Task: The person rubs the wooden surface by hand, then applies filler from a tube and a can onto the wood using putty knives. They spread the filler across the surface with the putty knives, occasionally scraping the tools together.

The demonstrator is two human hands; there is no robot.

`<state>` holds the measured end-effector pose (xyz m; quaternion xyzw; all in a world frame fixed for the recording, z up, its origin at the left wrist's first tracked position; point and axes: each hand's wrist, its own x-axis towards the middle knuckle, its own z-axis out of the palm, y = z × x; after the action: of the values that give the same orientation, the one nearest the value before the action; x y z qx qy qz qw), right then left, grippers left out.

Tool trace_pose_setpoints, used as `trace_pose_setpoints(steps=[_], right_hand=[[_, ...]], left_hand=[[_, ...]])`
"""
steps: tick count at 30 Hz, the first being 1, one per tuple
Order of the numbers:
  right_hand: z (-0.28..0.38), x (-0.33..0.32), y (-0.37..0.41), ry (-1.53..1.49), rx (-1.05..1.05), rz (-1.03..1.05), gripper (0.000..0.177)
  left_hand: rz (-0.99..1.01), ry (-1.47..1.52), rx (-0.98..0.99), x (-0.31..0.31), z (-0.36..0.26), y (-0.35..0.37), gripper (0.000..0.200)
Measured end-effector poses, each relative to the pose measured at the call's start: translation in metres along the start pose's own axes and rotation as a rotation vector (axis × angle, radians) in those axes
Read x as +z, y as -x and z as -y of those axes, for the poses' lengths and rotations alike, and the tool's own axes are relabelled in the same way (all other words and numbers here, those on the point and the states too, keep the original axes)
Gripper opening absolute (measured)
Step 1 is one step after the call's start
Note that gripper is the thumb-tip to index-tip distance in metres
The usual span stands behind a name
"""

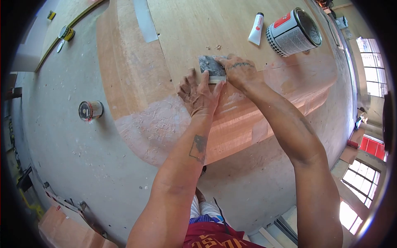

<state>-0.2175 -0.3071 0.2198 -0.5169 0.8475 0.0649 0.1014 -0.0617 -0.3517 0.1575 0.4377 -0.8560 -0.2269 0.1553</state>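
Observation:
A flat grey plate (211, 67), smeared with dark and pale marks, lies over the wooden panel (186, 25) at centre. My right hand (240, 72) grips its right edge, fingers bent over the top. Against the plate's lower left side rests the thumb of my left hand (199, 91), whose other fingers are spread over the panel and its pale coated strip. Just above the plate are small tan crumbs (218, 47). A white tube (256, 29) with a black cap lies to the upper right, beside a large open can (293, 33).
A small can (90, 110) stands on the grey floor (74, 136) at left. Another yellow-and-black can (66, 33) is at the upper left, with a lid near it. The panel's curved coated edge (235, 136) runs below my hands.

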Motion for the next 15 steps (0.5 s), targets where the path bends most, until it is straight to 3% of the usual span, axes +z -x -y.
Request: trace_pose_setpoints(steps=[15], right_hand=[[0.022, -0.004, -0.035, 0.059, 0.152, -0.020, 0.035]], left_hand=[[0.009, -0.084, 0.015, 0.003, -0.005, 0.005, 0.063]])
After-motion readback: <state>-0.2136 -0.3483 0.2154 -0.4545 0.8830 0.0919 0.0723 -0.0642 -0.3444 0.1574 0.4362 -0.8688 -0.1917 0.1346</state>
